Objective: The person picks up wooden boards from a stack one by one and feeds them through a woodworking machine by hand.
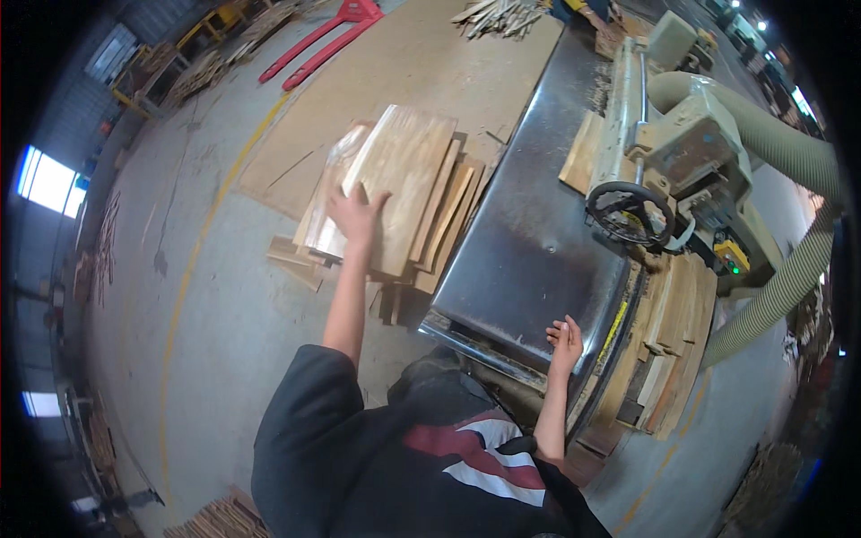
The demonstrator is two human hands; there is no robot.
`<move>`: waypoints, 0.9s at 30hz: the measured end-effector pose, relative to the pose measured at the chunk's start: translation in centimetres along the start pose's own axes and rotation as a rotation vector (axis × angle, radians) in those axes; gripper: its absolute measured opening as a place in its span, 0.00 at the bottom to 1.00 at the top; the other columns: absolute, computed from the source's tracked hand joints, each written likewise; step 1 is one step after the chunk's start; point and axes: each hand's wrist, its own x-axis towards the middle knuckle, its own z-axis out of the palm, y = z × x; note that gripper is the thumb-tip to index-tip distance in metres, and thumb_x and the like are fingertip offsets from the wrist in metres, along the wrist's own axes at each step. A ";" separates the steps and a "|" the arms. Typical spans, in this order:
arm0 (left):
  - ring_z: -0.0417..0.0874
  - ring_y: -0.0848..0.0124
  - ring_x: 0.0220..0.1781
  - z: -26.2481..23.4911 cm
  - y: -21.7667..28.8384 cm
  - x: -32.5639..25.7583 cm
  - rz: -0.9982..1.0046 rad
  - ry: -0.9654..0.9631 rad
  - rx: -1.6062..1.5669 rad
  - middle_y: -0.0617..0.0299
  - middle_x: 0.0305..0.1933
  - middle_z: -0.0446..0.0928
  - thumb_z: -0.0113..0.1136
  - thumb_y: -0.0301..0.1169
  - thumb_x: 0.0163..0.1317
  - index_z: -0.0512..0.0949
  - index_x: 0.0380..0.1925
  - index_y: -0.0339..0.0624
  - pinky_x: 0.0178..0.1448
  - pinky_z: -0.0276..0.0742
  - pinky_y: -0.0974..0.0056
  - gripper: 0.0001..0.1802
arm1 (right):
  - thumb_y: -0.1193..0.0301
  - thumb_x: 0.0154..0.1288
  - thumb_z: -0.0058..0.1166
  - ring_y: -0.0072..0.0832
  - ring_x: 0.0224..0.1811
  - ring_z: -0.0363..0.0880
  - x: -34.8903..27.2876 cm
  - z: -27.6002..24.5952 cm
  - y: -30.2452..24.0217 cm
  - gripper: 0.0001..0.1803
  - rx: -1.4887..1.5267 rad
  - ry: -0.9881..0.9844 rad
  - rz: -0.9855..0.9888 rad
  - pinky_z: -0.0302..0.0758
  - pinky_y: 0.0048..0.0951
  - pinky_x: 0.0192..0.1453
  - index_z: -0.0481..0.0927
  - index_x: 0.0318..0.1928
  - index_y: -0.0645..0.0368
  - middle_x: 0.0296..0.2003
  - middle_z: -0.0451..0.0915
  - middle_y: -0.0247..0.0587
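Note:
My left hand [357, 215] lies with its fingers spread on the top board [408, 170] of a stack of flat wooden boards. The thumb points to the right, and the fingers do not wrap round an edge. Beneath the top board, uneven board ends [444, 220] stick out on the right side. My right hand [565, 342] is at the near right part of the dark metal machine table [529, 242]. Its fingers are loosely bent and apart, with nothing in them; whether it touches the metal I cannot tell.
A woodworking machine with a black handwheel [630, 213] and a ribbed hose [771, 287] stands at right. One board [583, 152] lies beside its rollers. More boards [673, 332] are stacked near right. Far off are a red pallet jack [336, 40], thin offcuts [498, 16] and another person's arm [592, 13].

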 end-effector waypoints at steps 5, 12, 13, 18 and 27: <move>0.65 0.37 0.57 -4.5 5.3 -7.3 -0.002 -0.061 -0.137 0.33 0.58 0.66 0.76 0.48 0.43 0.80 0.40 0.38 0.61 0.63 0.41 0.29 | 0.67 0.76 0.49 0.23 0.35 0.82 0.0 0.3 -0.9 0.18 0.037 -0.001 0.017 0.77 0.22 0.33 0.74 0.60 0.64 0.41 0.82 0.41; 0.73 0.41 0.59 -10.3 10.4 -21.0 -0.378 -0.282 -0.330 0.31 0.56 0.70 0.77 0.44 0.46 0.71 0.57 0.31 0.59 0.72 0.49 0.42 | 0.67 0.73 0.54 0.22 0.39 0.82 -1.9 0.3 -0.6 0.18 0.067 0.007 0.140 0.75 0.22 0.39 0.77 0.58 0.62 0.43 0.82 0.38; 0.77 0.43 0.56 -10.6 9.3 -21.8 -0.430 -0.454 -0.451 0.33 0.53 0.74 0.76 0.43 0.47 0.72 0.54 0.31 0.58 0.74 0.50 0.39 | 0.67 0.71 0.56 0.24 0.41 0.82 -2.8 0.6 -0.3 0.18 -0.024 -0.076 0.032 0.75 0.23 0.43 0.77 0.57 0.63 0.44 0.82 0.38; 0.84 0.47 0.48 -18.2 13.4 -19.7 -0.330 -0.806 -0.337 0.39 0.42 0.82 0.75 0.44 0.48 0.75 0.49 0.32 0.53 0.78 0.53 0.34 | 0.55 0.74 0.51 0.31 0.64 0.70 -7.4 2.7 -3.3 0.28 -0.025 -0.508 -0.020 0.64 0.32 0.68 0.73 0.63 0.63 0.61 0.72 0.46; 0.53 0.35 0.75 -18.5 16.9 -22.0 0.559 -0.974 -0.377 0.33 0.74 0.52 0.85 0.46 0.28 0.63 0.70 0.49 0.73 0.59 0.43 0.63 | 0.76 0.73 0.49 0.25 0.57 0.74 -6.8 -1.9 -7.2 0.40 -0.073 -0.576 0.197 0.77 0.24 0.54 0.42 0.77 0.58 0.61 0.74 0.46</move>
